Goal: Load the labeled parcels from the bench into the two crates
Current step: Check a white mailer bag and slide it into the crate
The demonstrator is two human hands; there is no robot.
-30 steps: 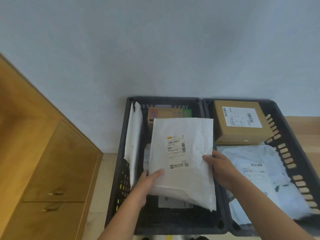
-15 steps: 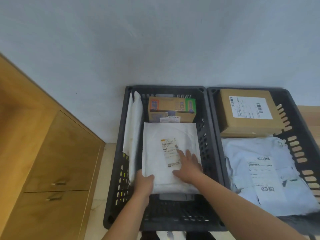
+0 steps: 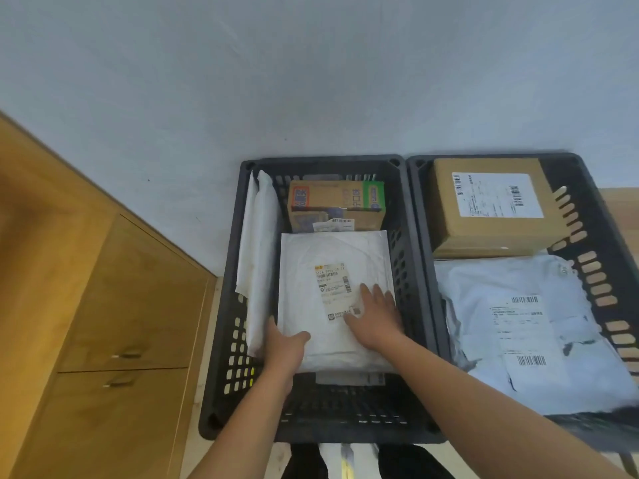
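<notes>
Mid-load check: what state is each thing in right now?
Padded mailer: flat, label up, in left crate.
Left hand: grips its near corner.
Right hand: flat, pressing it.
Slim mailer: on edge, same crate's left side.
Printed carton: at far end.
Brown box: label up, right crate.
Grey poly bag: label up, right crate.
Cabinet: closed.

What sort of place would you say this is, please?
Likely a small mailroom or parcel-sorting corner: two dark crates side by side hold barcode-labeled parcels, like the cardboard box and white mailer, next to a wooden cabinet.
</notes>
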